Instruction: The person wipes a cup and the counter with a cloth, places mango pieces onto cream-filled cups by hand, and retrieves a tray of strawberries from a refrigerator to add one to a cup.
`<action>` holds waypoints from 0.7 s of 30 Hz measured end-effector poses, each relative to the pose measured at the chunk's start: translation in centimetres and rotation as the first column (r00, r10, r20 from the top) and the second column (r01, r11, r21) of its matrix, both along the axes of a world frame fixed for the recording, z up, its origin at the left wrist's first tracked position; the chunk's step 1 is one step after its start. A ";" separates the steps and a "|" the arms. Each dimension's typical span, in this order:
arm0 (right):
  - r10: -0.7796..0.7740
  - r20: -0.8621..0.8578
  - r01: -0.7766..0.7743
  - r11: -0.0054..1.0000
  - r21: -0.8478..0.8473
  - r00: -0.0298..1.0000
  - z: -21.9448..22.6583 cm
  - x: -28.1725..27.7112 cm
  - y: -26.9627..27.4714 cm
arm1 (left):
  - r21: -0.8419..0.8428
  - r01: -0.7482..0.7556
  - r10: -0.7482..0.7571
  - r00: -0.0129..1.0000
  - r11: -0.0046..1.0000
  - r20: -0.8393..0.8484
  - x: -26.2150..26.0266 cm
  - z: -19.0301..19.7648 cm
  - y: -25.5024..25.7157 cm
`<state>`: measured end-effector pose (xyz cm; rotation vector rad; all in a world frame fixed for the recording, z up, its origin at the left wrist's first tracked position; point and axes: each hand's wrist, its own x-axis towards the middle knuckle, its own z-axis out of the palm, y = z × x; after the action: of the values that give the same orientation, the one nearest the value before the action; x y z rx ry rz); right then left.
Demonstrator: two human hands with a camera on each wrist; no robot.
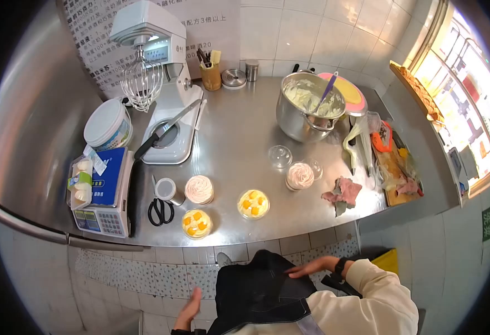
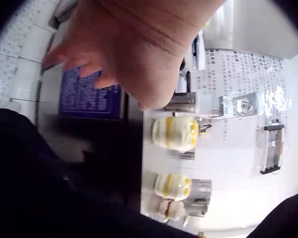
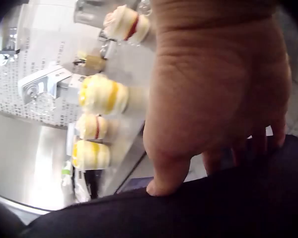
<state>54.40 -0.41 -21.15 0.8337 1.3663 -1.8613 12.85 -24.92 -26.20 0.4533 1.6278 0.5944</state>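
My left hand (image 1: 190, 306) hangs in the air in front of the table, left of the dark apron (image 1: 256, 285), fingers extended and holding nothing. On the apron's front rests my right hand (image 1: 312, 267); the right wrist view shows that hand (image 3: 213, 94) with its fingertips against dark cloth. Beyond the hands, on the steel table, stand two cups topped with yellow-orange cubes, one at the left (image 1: 197, 224) and one nearer the middle (image 1: 253, 204). Two cups with pink swirled cream stand behind them, one left (image 1: 199, 189), one right (image 1: 300, 176).
A pot of cream (image 1: 306, 109) with a purple spatula stands back right. Clear lids (image 1: 280, 157) and a pink cloth (image 1: 343, 195) lie nearby. At the left are black-handled scissors (image 1: 160, 212), a scale (image 1: 102, 221), a knife (image 1: 169, 128) and a mixer (image 1: 150, 33).
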 end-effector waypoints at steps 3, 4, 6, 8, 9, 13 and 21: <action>-0.119 -0.085 0.110 0.989 -0.095 0.989 -5.0 5.1 -1.1 | -0.371 0.242 -0.166 0.960 0.897 0.224 10.0 10.6 3.2; -0.160 -0.047 0.153 0.981 -0.118 0.986 -5.3 6.0 -0.7 | -0.353 0.310 -0.236 0.942 0.883 0.237 12.1 11.5 3.9; -0.095 -0.168 0.060 0.978 -0.199 0.981 -6.0 7.9 0.7 | -0.336 0.320 -0.262 0.943 0.886 0.207 13.8 10.3 5.7; -0.019 -0.289 -0.066 0.957 -0.281 0.957 -6.9 8.3 2.1 | -0.333 0.291 -0.244 0.954 0.897 0.176 15.7 8.9 5.5; 0.088 -0.284 -0.121 0.987 -0.103 0.955 -8.8 8.5 3.3 | -0.336 0.267 -0.221 0.961 0.903 0.168 16.9 8.0 4.5; 0.412 -0.024 -0.219 0.533 0.817 0.911 -6.9 3.5 4.1 | -0.343 0.129 -0.098 0.989 0.930 0.106 20.4 4.0 -2.0; 0.438 -0.303 0.215 0.239 0.947 0.846 -12.5 -4.3 5.0 | -0.302 0.047 -0.037 0.999 0.952 0.038 22.5 -5.1 -12.7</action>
<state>50.05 4.60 -33.64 0.6834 3.0128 -0.8596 35.40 -37.63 -31.25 0.2493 1.6404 0.3098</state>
